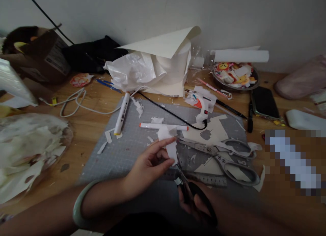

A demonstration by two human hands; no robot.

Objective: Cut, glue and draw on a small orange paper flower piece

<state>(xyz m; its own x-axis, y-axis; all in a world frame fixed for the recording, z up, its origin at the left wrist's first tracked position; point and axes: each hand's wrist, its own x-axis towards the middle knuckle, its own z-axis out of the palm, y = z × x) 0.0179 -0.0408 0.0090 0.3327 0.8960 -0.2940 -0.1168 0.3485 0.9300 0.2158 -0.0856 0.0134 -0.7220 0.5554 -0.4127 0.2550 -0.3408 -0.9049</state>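
Observation:
Between thumb and fingers, my left hand (146, 169) pinches a small piece of white paper (171, 148) above the grey cutting mat (112, 164). A pale green bangle circles that wrist. My right hand (189, 202), partly blurred, is closed around black-handled scissors (203, 202). Their blades point up and away, along the right edge of the paper. Under the hands lies a metal ruler (211, 179), partly covered. A larger pair of grey scissors (219, 154) rests open on the mat to the right, on cut paper. Just beyond the paper lies an orange-ended marker (150, 126).
A glue gun (203, 108) with a black cord lies at the mat's back. A yellow-ended marker (122, 113) is to the left. Farther back are a bowl of scraps (235, 85), a phone (265, 102) and white plastic wrapping (137, 71). Paper scraps fill a clear bag (33, 147) at left.

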